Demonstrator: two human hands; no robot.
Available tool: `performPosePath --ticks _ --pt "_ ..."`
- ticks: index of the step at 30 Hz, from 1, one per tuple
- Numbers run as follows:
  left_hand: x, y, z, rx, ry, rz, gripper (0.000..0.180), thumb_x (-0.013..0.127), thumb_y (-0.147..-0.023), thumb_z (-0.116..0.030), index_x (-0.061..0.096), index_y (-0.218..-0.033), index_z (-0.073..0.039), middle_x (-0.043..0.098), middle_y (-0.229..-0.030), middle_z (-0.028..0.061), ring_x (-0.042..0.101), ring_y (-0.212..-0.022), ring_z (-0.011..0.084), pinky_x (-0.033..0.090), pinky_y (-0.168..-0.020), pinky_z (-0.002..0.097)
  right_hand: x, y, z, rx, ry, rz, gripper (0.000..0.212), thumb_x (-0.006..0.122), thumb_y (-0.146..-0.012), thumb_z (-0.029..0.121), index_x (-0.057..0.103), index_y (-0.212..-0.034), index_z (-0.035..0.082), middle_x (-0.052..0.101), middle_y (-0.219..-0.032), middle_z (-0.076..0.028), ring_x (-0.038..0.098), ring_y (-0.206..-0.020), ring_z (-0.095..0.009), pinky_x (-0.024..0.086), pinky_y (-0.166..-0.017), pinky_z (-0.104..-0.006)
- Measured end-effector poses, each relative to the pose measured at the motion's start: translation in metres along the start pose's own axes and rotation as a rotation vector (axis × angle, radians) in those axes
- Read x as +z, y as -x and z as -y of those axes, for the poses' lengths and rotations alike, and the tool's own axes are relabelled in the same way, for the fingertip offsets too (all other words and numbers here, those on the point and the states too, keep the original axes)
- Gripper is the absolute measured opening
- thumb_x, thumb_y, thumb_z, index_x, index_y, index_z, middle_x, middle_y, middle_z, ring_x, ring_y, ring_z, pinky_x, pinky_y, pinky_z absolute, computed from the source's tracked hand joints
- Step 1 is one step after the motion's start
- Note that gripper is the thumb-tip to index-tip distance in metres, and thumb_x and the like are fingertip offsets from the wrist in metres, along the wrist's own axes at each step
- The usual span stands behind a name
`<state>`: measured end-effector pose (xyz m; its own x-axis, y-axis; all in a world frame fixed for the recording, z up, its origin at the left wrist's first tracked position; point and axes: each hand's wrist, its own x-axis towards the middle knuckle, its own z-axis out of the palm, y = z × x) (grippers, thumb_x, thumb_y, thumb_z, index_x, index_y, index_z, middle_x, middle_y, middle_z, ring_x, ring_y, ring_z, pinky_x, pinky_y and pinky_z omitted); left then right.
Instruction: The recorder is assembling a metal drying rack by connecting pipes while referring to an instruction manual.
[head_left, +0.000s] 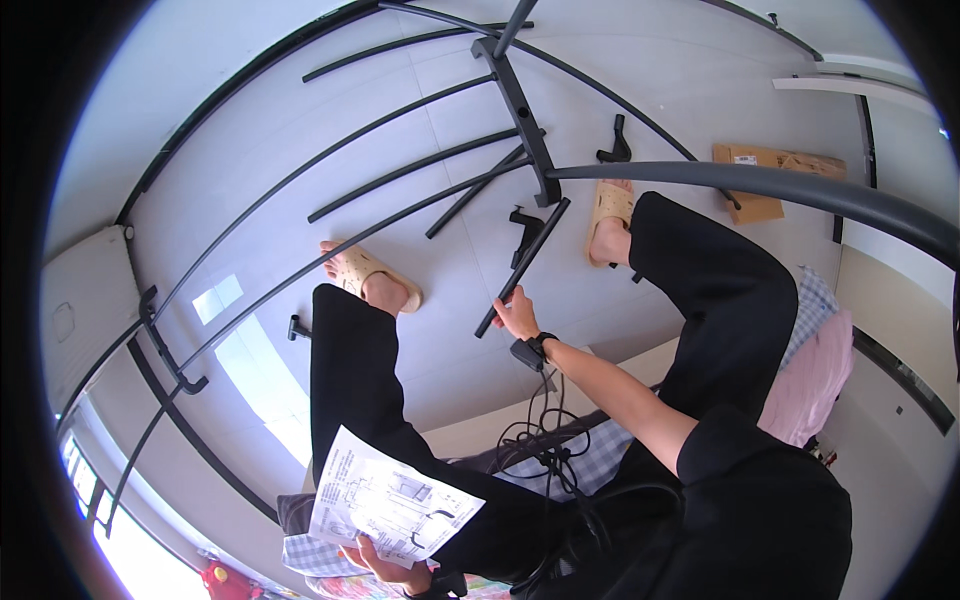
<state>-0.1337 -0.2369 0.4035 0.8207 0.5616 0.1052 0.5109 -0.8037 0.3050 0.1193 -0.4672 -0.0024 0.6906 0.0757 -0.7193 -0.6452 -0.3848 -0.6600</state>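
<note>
My right hand (516, 313) is closed round the lower end of a short black metal tube (540, 245), which slants up and to the right above the floor. Low in the view, my left hand (385, 568) grips the bottom edge of a white sheet of printed assembly drawings (390, 500) over my left thigh. Beyond the tube stands a dark metal frame: a flat crossbar (522, 115) with long thin rods running left from it and a thick curved tube (760, 180) reaching right. A black angled bracket (525, 238) lies on the floor beside the held tube.
Loose black tubes (410, 175), another bent bracket (617, 140) and a short T-shaped piece (298, 327) lie on the pale tiles around my sandalled feet. A flattened cardboard box (780, 165) rests at the right. Tangled black cable (545, 435) hangs by my lap, over checked bedding.
</note>
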Motion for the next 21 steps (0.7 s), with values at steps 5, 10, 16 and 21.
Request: performPosePath --ticks 5,10,16,21 --pt "-0.002 -0.015 -0.019 -0.005 0.025 0.016 0.088 0.089 -0.072 -0.026 0.040 -0.143 -0.008 0.036 -0.144 0.0306 0.040 -0.134 0.0451 0.044 -0.103 0.0549 0.057 -0.030 0.016 0.093 -0.251 -0.092 0.031 0.066 -0.087 0.010 0.043 -0.098 -0.008 0.063 -0.078 -0.016 0.069 -0.051 -0.027 0.058 -0.044 -0.0346" --pt "-0.017 -0.001 -0.006 -0.104 -0.042 0.097 0.097 0.090 -0.070 -0.027 0.032 -0.146 -0.009 0.036 -0.144 0.0300 0.042 -0.133 0.0451 0.044 -0.102 0.0547 0.116 -0.004 0.037 0.190 -0.275 -0.020 0.032 0.065 -0.086 0.010 0.043 -0.100 -0.009 0.066 -0.080 -0.019 0.069 -0.052 -0.029 0.059 -0.045 -0.0358" --pt "-0.022 0.053 0.014 -0.570 0.306 0.125 0.081 0.072 -0.081 -0.030 0.035 -0.145 0.003 0.039 -0.142 0.0279 0.043 -0.129 0.0372 0.037 -0.109 0.0532 0.089 -0.075 0.053 0.060 -0.162 -0.140 0.031 0.066 -0.088 0.011 0.044 -0.098 -0.009 0.068 -0.075 -0.020 0.069 -0.051 -0.028 0.058 -0.045 -0.0366" --pt "-0.039 0.042 -0.002 -0.721 0.260 0.207 0.085 0.070 -0.078 -0.030 0.031 -0.148 0.000 0.039 -0.142 0.0274 0.045 -0.127 0.0381 0.041 -0.105 0.0567 0.072 -0.127 0.078 0.088 -0.204 -0.088 0.033 0.070 -0.086 0.012 0.048 -0.098 -0.009 0.066 -0.079 -0.016 0.070 -0.054 -0.028 0.058 -0.045 -0.0381"
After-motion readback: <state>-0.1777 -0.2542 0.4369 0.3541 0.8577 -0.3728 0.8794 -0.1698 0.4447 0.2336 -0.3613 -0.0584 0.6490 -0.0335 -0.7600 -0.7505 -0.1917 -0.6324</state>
